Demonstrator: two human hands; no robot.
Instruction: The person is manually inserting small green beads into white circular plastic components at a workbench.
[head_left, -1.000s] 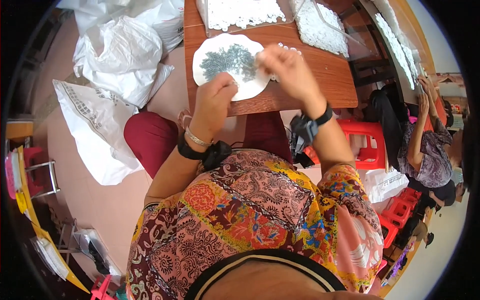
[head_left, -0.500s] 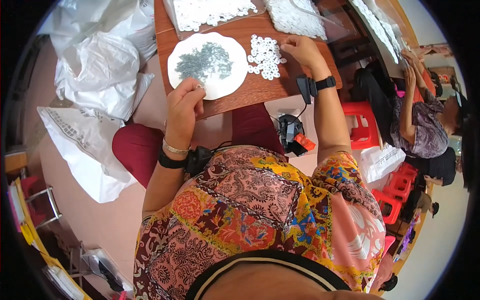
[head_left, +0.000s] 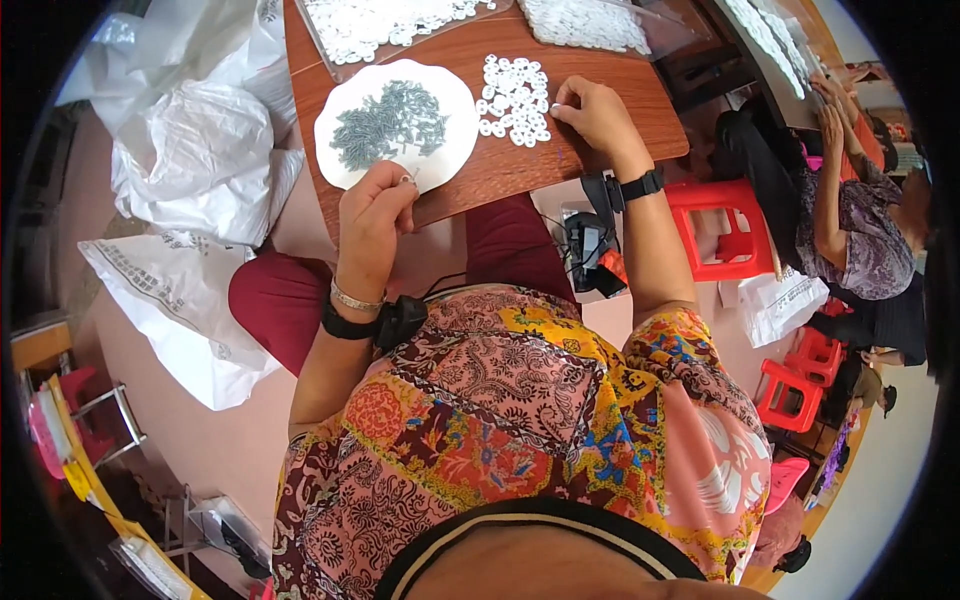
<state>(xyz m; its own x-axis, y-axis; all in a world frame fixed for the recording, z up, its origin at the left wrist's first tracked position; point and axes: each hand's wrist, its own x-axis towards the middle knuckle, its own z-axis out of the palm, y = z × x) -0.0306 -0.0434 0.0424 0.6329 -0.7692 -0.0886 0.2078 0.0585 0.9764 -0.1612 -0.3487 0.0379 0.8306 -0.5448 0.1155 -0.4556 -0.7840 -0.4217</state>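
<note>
My left hand (head_left: 374, 208) is closed in a pinch at the near edge of a white scalloped plate (head_left: 460, 130). A thin, pin-like bit shows at its fingertips, too small to name surely. On the plate lies a heap of small grey metal nails or screws (head_left: 395, 120). Right of the plate, small white round pieces with holes (head_left: 513, 100) are spread on the brown wooden table (head_left: 590, 170). My right hand (head_left: 597, 118) is closed beside this spread, with one small white piece (head_left: 556, 108) between thumb and finger.
Clear containers of white pieces (head_left: 375, 25) (head_left: 585, 25) stand at the table's far side. White sacks (head_left: 205, 160) lie on the floor at left. A red stool (head_left: 725, 230) and a seated person (head_left: 850, 230) are at right.
My right hand has drawn slightly back from the spread of white pieces, with a white piece now showing at its fingertips. The left hand keeps its pinch by the plate. The view has shifted slightly.
</note>
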